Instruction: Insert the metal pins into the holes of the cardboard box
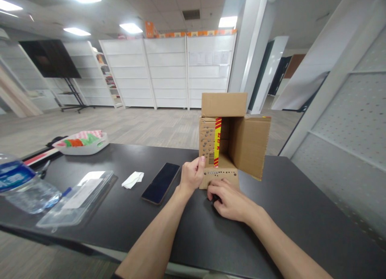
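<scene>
An open cardboard box [235, 140] stands on the black table with its opening facing me and its flaps spread. Its left flap bears metal studs, a barcode and red-yellow tape [217, 144]. On the lower flap [221, 173] runs a row of small holes and studs. My left hand [192, 176] is closed beside the box's lower left edge, thumb up against the left flap; what its fingers hold is hidden. My right hand [226, 197] lies at the lower flap's near edge, fingers bent and curled toward the thumb. Whatever is under them, I cannot make out.
To the left lie a dark phone [161, 183], a crumpled white tissue [132, 180] and a clear plastic case [79, 198]. A large water bottle [27, 186] lies at the far left. Behind stands a white basket [86, 148] with colourful packets.
</scene>
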`<state>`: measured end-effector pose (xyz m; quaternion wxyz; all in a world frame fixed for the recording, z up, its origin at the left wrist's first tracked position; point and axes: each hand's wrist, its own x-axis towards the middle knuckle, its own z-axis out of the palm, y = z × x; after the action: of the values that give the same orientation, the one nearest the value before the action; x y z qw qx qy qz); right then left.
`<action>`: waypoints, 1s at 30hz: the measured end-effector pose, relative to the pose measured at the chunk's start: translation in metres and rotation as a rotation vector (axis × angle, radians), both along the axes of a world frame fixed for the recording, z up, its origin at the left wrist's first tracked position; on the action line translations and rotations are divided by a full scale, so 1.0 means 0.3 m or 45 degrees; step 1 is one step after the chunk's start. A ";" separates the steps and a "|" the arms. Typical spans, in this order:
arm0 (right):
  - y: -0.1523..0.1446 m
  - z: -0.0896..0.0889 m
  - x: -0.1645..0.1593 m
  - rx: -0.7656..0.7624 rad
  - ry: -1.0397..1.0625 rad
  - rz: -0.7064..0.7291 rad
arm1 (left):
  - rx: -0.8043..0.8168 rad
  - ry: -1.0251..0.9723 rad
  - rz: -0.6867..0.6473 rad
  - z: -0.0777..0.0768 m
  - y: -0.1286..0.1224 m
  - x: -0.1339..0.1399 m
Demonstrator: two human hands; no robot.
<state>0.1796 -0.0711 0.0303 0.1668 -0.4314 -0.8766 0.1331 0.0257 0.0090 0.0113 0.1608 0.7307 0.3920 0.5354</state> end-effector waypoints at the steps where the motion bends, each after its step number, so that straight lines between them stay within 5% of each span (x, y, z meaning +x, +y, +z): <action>1: 0.000 0.000 0.000 -0.002 -0.008 0.000 | -0.001 0.001 -0.001 -0.001 0.001 0.000; 30: -0.018 0.008 0.034 -0.176 0.022 -0.039 | 0.011 -0.020 -0.011 0.004 0.000 -0.003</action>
<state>0.1898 -0.0765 0.0328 0.1460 -0.4540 -0.8572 0.1944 0.0247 0.0089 0.0125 0.1628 0.7289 0.3852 0.5421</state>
